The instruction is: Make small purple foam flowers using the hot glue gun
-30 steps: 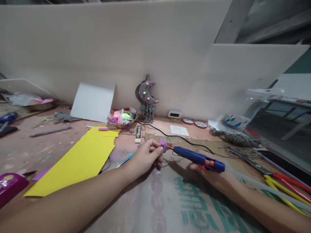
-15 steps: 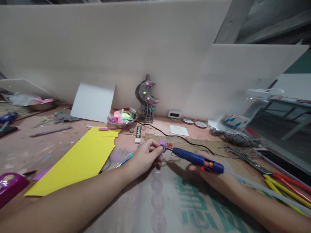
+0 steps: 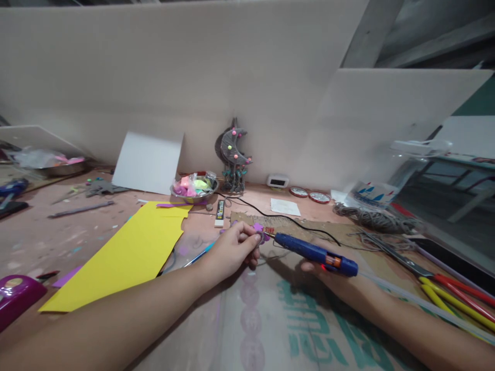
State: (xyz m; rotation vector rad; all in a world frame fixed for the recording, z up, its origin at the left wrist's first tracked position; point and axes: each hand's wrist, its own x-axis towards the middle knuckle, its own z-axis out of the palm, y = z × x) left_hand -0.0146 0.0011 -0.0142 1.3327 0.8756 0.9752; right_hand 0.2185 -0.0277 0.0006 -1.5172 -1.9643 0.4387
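Observation:
My left hand [image 3: 232, 251] pinches a small purple paper flower [image 3: 260, 231] just above the cardboard sheet [image 3: 294, 319]. My right hand [image 3: 328, 281] is wrapped around a blue hot glue gun [image 3: 315, 253], its fingers mostly hidden under the gun. The gun's metal nozzle points left and touches the purple flower. A red light glows on the gun's body, and a clear glue stick sticks out of its back end. A black cord [image 3: 278, 215] runs from the gun area toward the back wall.
A yellow paper sheet [image 3: 127, 257] lies left of my hands. Behind stand a metal bowl of coloured bits [image 3: 194, 187], a crescent moon ornament [image 3: 233, 154] and a white card [image 3: 148, 162]. Coloured sticks [image 3: 456, 301], twine [image 3: 377, 220] and scissors lie right. A purple punch [image 3: 17, 299] sits far left.
The glue gun and my right hand shifted slightly; the nozzle stays at the purple flower. My left hand has barely moved.

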